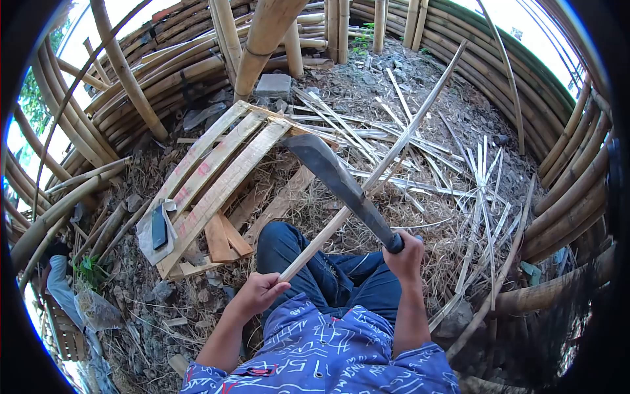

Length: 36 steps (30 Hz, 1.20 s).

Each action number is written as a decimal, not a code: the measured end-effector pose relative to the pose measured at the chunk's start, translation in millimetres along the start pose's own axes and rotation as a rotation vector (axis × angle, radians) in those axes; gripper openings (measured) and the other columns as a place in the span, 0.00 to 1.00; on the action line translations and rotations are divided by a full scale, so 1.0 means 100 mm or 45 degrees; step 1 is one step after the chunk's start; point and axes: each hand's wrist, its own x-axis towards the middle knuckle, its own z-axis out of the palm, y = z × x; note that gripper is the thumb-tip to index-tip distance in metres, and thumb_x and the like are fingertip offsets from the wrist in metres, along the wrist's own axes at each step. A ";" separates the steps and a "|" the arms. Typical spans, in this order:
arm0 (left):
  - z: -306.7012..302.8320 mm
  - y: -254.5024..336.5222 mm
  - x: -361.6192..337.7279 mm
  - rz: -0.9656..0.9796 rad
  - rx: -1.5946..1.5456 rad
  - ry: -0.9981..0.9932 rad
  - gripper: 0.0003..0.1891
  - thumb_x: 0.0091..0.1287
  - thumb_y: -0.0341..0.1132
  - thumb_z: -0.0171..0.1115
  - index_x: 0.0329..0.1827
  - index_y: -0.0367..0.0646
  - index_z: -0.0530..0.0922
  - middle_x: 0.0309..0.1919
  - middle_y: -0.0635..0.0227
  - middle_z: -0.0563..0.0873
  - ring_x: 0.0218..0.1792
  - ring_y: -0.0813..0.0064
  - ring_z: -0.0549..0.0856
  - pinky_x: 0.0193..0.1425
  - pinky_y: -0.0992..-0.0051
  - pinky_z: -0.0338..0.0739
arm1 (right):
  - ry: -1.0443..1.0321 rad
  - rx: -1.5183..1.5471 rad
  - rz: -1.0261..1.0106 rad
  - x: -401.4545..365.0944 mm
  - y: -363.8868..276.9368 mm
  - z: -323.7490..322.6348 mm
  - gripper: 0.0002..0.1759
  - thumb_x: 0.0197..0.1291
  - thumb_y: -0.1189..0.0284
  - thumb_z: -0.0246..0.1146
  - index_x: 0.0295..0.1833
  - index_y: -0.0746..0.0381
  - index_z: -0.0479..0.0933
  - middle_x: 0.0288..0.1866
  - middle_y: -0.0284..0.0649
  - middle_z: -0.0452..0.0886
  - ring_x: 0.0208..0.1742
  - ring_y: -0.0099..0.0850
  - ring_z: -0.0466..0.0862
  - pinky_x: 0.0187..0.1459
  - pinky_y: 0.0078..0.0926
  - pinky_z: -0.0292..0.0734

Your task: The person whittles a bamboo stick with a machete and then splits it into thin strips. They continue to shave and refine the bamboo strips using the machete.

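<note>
My left hand (260, 293) is closed round the near end of a long, pale bamboo pole (408, 134), which slants away up to the right. In my right hand (403, 255) is the dark handle of a machete (328, 172) with a broad, curved blade. The blade points up and to the left and crosses over the pole in this view. Both hands are just above my lap, where my legs are folded in dark trousers.
A slatted wooden pallet (220, 174) stands at the left, with a phone (159, 227) on its near corner. Split bamboo strips (482, 190) lie scattered at the right. Bamboo poles (571, 171) are stacked along both sides, and upright posts (262, 46) rise ahead. A grey block (273, 85) lies behind the pallet.
</note>
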 end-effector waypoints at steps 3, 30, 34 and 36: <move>0.00 0.03 -0.02 -0.101 -0.104 -0.056 0.20 0.73 0.43 0.61 0.28 0.36 0.75 0.15 0.75 0.69 0.21 0.85 0.65 0.23 0.76 0.63 | 0.153 -0.069 -0.076 0.02 -0.07 -0.03 0.08 0.40 0.75 0.68 0.31 0.59 0.81 0.24 0.45 0.82 0.29 0.47 0.83 0.33 0.38 0.76; 0.09 0.06 0.05 -0.008 0.289 0.010 0.21 0.70 0.46 0.63 0.27 0.36 0.75 0.13 0.65 0.70 0.16 0.78 0.69 0.22 0.72 0.66 | -0.053 -0.111 -0.129 -0.01 -0.04 -0.05 0.08 0.40 0.74 0.67 0.32 0.59 0.81 0.26 0.46 0.83 0.30 0.46 0.84 0.32 0.37 0.77; 0.15 0.18 0.05 0.082 0.380 0.109 0.22 0.70 0.47 0.64 0.28 0.35 0.75 0.14 0.58 0.71 0.15 0.72 0.72 0.22 0.69 0.68 | -0.106 -0.081 -0.078 -0.01 -0.06 -0.08 0.09 0.41 0.73 0.68 0.33 0.60 0.81 0.27 0.46 0.83 0.30 0.47 0.84 0.31 0.37 0.76; 0.19 0.16 0.05 0.127 0.426 0.127 0.21 0.70 0.46 0.64 0.28 0.36 0.75 0.14 0.59 0.72 0.15 0.73 0.72 0.22 0.69 0.68 | -0.098 -0.083 -0.081 -0.02 -0.08 -0.09 0.09 0.41 0.73 0.69 0.33 0.60 0.81 0.27 0.46 0.83 0.30 0.47 0.83 0.31 0.37 0.76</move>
